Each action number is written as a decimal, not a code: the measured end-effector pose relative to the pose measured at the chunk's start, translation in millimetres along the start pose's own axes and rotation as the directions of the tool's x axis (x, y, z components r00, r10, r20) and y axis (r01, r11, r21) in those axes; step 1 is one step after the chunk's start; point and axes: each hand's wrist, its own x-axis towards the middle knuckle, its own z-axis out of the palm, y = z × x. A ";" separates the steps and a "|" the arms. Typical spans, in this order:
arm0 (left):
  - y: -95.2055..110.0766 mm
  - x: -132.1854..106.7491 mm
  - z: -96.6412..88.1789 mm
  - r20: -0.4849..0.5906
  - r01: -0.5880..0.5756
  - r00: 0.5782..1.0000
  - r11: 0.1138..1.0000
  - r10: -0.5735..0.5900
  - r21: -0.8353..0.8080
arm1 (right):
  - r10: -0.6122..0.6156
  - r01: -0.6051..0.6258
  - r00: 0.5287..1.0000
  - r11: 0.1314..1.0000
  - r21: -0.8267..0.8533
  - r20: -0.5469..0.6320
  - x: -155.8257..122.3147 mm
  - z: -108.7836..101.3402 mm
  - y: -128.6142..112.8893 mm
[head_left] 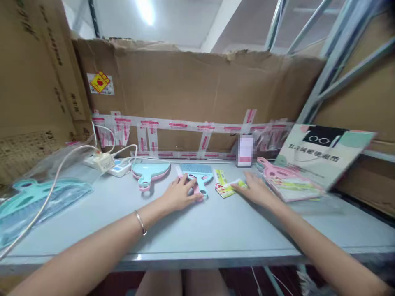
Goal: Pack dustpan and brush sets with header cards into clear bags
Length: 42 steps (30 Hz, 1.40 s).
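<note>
My left hand (180, 192) rests on the table with its fingers curled over the handles of a blue brush (197, 172) and a pink one beneath it. My right hand (254, 189) lies flat, fingers stretched out, its tips touching a small yellow-green printed card (226, 187). A blue dustpan on a pink one (150, 172) lies just left of the brushes. A silver bracelet circles my left wrist.
The grey table (197, 230) is walled by taped cardboard. A power strip with white cables (108, 163) sits at the back left, bagged blue brush sets (33, 201) at the far left. A stack of pink packaged sets (286, 181), a tilted printed board (324, 154) and a phone (246, 151) stand on the right.
</note>
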 end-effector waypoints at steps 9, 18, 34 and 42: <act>-6.7 2.2 2.9 -0.003 -0.015 1.000 0.997 0.015 -0.078 | 0.164 -0.215 0.971 0.914 0.343 0.171 20.8 -7.8 20.7; -2.5 -0.5 9.5 -0.053 0.002 0.999 0.993 -0.008 -0.118 | -0.146 -0.086 0.935 0.793 0.604 0.324 42.3 -33.2 6.8; -1.4 -3.7 11.0 -0.035 -0.023 0.999 0.993 0.019 -0.113 | -0.049 0.032 0.981 0.995 0.093 0.190 29.4 42.6 -30.8; 7.9 5.7 12.9 -0.025 -0.052 0.998 0.994 0.050 -0.100 | -0.076 0.079 0.993 0.997 0.026 -0.088 44.4 12.4 -7.6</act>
